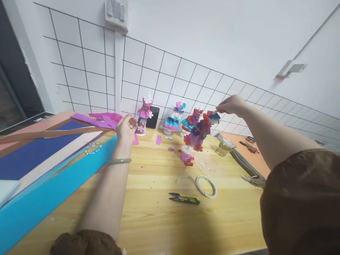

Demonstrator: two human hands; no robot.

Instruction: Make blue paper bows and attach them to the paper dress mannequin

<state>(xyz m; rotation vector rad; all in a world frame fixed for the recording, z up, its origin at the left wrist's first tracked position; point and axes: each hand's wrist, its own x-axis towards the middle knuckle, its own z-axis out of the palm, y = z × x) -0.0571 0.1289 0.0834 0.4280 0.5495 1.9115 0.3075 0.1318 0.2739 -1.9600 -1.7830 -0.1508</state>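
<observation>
Red-purple dress figure [198, 131] tilted over table [151, 216], top pinched in your right hand [233, 105]. Your left hand [126, 128] loosely open, fingers curled, near pink dress figure [144, 111]. Snips [186, 199] just beside tape roll [205, 187].

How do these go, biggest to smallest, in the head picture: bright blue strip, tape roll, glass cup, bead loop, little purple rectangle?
1. Bright blue strip
2. Tape roll and glass cup: too alike to rank
3. Bead loop
4. Little purple rectangle
</observation>
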